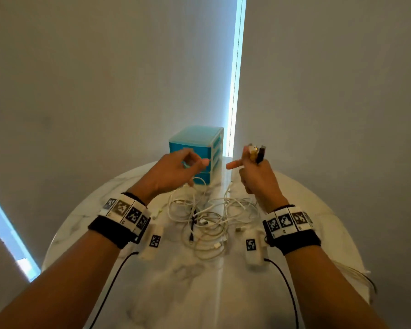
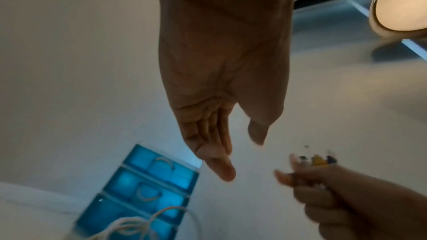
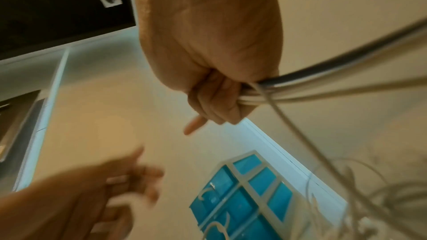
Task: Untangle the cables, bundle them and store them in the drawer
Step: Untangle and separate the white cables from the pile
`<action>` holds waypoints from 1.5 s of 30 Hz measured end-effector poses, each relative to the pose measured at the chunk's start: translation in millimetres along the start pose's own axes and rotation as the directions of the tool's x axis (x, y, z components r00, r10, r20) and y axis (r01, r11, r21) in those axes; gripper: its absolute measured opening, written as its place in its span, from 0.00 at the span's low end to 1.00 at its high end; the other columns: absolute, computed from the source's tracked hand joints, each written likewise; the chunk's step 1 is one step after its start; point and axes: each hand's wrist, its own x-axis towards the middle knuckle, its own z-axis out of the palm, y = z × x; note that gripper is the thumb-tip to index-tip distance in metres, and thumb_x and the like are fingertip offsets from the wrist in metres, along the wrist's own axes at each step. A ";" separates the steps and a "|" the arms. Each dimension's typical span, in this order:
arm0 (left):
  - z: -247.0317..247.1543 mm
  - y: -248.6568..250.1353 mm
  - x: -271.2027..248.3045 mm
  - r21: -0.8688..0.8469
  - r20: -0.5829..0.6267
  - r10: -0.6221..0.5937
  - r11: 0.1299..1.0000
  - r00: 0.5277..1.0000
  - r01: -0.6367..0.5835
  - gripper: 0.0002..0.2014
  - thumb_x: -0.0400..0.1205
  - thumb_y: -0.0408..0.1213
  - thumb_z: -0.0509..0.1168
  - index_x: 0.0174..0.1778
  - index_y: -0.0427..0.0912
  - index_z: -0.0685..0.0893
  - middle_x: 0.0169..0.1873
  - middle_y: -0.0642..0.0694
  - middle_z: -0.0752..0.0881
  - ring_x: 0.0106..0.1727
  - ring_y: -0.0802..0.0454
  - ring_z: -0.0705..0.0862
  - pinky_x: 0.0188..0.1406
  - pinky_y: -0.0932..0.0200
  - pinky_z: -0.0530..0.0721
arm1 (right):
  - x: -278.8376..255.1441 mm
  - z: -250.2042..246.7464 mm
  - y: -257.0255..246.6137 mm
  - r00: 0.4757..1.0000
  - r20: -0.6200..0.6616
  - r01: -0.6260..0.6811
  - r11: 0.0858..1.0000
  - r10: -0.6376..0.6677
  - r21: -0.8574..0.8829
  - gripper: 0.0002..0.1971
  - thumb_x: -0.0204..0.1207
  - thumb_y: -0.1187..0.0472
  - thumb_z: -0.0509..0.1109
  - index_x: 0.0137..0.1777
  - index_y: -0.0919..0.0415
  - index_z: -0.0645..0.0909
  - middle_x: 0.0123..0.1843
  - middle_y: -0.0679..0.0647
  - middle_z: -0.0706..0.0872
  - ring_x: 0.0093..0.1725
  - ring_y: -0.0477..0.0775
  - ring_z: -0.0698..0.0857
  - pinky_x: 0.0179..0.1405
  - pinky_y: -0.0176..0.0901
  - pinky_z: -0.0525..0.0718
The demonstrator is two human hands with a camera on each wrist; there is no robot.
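Observation:
A tangle of white cables (image 1: 207,224) with one black cable in it lies in the middle of the round marble table (image 1: 176,288). My right hand (image 1: 254,165) is raised above it and grips a bunch of cables (image 3: 323,87). Their plug ends (image 1: 256,151) stick up out of the fist, and the index finger points left. My left hand (image 1: 196,162) hovers just to the left of it, in front of the blue drawer unit (image 1: 195,138). In the left wrist view its fingers (image 2: 221,169) are extended and hold nothing. The drawers (image 2: 143,185) are all closed.
The drawer unit stands at the table's far edge against a plain wall, beside a bright window strip (image 1: 235,79). Black leads (image 1: 109,288) run from both wrist devices toward the table's near edge. Bare marble shows in front of the cables.

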 end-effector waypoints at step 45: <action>69.2 -78.5 -3.7 -0.143 0.275 -0.113 0.977 0.955 0.157 0.09 0.80 0.55 0.79 0.50 0.57 0.96 0.46 0.61 0.95 0.46 0.62 0.92 0.62 0.51 0.91 | 14.5 -36.3 40.0 0.931 -0.345 0.139 0.763 0.116 0.631 0.10 0.78 0.50 0.85 0.46 0.50 0.86 0.24 0.45 0.70 0.19 0.43 0.63 0.16 0.38 0.62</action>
